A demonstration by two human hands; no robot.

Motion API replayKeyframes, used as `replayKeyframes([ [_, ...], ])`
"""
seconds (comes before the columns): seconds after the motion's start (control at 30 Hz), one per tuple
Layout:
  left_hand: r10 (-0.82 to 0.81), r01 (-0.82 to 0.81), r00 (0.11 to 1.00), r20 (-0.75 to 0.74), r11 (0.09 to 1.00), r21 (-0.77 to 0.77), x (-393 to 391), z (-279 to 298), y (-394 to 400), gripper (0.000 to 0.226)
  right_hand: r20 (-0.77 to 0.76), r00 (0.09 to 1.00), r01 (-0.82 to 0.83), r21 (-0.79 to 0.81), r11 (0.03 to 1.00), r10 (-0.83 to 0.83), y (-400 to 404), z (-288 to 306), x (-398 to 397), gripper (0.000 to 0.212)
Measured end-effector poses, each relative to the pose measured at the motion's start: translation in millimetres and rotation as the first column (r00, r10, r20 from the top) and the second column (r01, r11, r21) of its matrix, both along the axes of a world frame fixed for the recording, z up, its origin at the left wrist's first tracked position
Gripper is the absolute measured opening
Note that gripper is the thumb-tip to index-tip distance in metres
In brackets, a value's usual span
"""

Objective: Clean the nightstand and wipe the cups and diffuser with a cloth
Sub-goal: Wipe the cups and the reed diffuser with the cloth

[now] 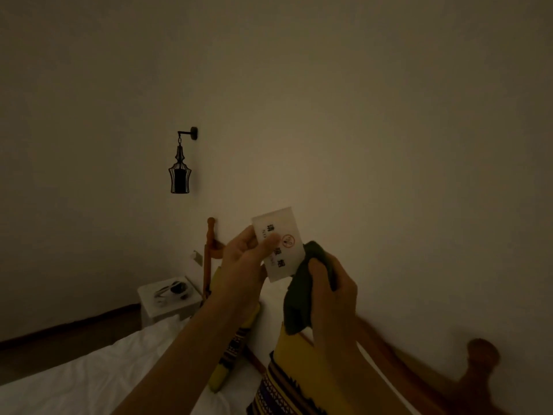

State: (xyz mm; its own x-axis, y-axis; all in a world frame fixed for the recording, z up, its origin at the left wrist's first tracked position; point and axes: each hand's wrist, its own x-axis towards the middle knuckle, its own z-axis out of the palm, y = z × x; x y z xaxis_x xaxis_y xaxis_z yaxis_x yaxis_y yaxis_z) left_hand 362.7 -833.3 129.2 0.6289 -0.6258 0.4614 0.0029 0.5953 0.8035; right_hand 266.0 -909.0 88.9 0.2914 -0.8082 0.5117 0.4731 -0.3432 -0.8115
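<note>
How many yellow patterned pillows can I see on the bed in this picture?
2. One yellow pillow leans upright by the headboard, below the left hand. The other pillow lies nearer, under the right hand. The room is dim, so more may be hidden.

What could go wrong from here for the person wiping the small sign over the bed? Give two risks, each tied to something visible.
1. The left hand only pinches the no-smoking sign by one edge, so pressure from the dark cloth in the right hand might knock it onto the white bedding.
2. The room is dim, so smudges may be missed.
</note>
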Motion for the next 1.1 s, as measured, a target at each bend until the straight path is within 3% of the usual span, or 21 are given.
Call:
replayKeyframes([
  [0.07, -0.031, 0.032, 0.999, -0.033, 0.999, 0.042, 2, -10, -1, 0.026, -0.114, 0.977, 0.161, -0.16, 0.974, -0.18, -2, -2, 0, 0.023],
  [0.13, -0.073, 0.063, 0.994, 0.085, 0.992, 0.109, 1, -21, 0, 0.029, -0.146, 0.941, 0.252, -0.3, 0.92, -0.305, -8, 8, -2, 0.029],
  [0.23, -0.107, 0.052, 0.954, 0.281, 0.979, 0.198, -1, -32, -1, 0.025, -0.152, 0.935, 0.242, -0.392, 0.888, -0.321, -20, 32, -6, 0.03],
  [0.3, -0.085, 0.046, 0.97, 0.229, 0.984, 0.171, -1, -31, -2, 0.028, -0.149, 0.945, 0.203, -0.432, 0.879, -0.292, -20, 36, -5, 0.029],
  [0.43, -0.037, 0.043, 0.994, -0.098, 0.997, 0.057, 6, -20, 0, 0.04, -0.264, 0.943, 0.099, -0.353, 0.93, -0.2, -14, 5, -3, 0.019],
  [0.57, -0.025, 0.041, 0.971, -0.24, 0.997, 0.062, 14, -23, -3, 0.035, -0.27, 0.941, 0.114, -0.309, 0.944, -0.202, -14, -18, -1, 0.026],
  [0.7, -0.252, 0.231, 0.899, -0.358, 0.968, -0.101, -1, -34, -10, 0.035, -0.086, 0.996, 0.029, 0.111, 0.993, -0.019, -18, -4, 11, 0.016],
  [0.8, -0.22, 0.229, 0.963, -0.153, 0.973, 0.042, -8, -44, -8, 0.04, -0.049, 0.998, 0.047, 0.166, 0.985, -0.039, -26, 12, 12, 0.023],
  [0.93, -0.029, 0.032, 0.999, -0.016, 0.981, 0.189, 0, -43, 2, 0.041, -0.069, 0.998, 0.015, 0.092, 0.996, -0.008, -34, 21, 5, 0.021],
  [1.03, 0.07, -0.144, 0.965, 0.251, 0.946, 0.292, 11, -29, 8, 0.036, -0.136, 0.991, 0.014, -0.023, 1.0, -0.017, -30, 12, 3, 0.026],
  [1.1, 0.104, -0.219, 0.931, 0.351, 0.926, 0.308, 17, -21, 11, 0.032, -0.135, 0.991, 0.006, -0.05, 0.999, -0.013, -29, 2, 4, 0.025],
])
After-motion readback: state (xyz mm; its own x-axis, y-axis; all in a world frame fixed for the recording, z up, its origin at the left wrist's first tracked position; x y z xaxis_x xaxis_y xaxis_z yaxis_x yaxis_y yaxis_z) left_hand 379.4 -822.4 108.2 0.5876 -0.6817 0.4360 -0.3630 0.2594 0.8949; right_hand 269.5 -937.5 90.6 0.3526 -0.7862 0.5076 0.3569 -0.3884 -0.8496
